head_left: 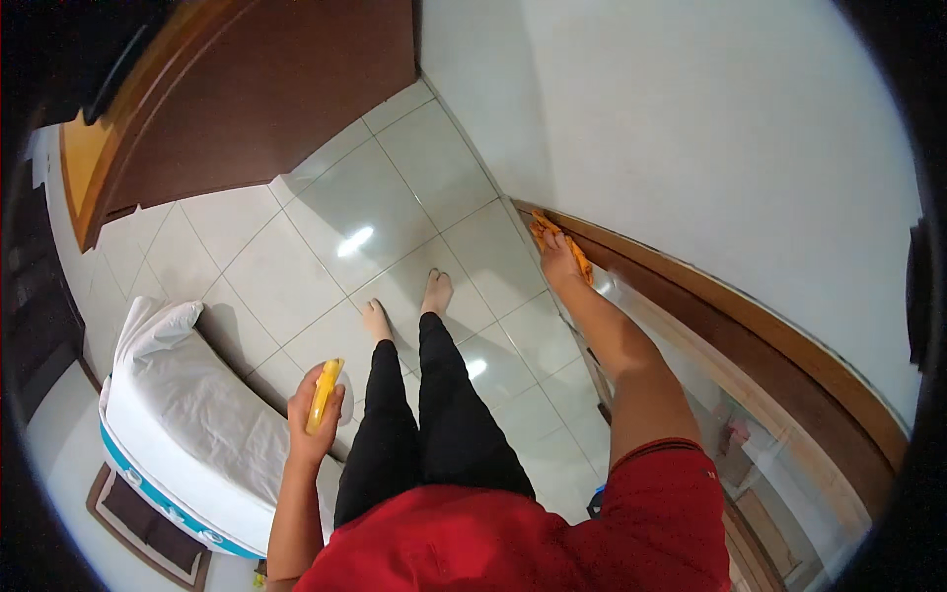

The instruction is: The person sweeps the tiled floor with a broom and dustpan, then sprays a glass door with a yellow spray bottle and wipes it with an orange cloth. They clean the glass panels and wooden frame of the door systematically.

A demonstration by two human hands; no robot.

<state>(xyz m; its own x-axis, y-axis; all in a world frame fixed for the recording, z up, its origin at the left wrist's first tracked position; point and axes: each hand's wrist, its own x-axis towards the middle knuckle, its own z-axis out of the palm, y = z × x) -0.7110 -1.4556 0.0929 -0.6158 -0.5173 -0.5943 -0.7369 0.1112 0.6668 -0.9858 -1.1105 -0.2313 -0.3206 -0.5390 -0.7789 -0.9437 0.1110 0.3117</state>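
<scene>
My left hand is wrapped round a slim yellow bottle-like container, held up beside my left leg; its exact kind does not show. Off to the right, my right arm reaches forward. My right hand presses an orange cloth against the far end of a low piece of brown wooden furniture, which runs along the white wall. Part of the cloth hangs out on both sides of my fingers.
A bed or mattress with a white sheet and a teal band stands at my left. Pale tiles cover the floor under my bare feet. A dark brown panel with a curved wooden edge rises ahead. The white wall is at right.
</scene>
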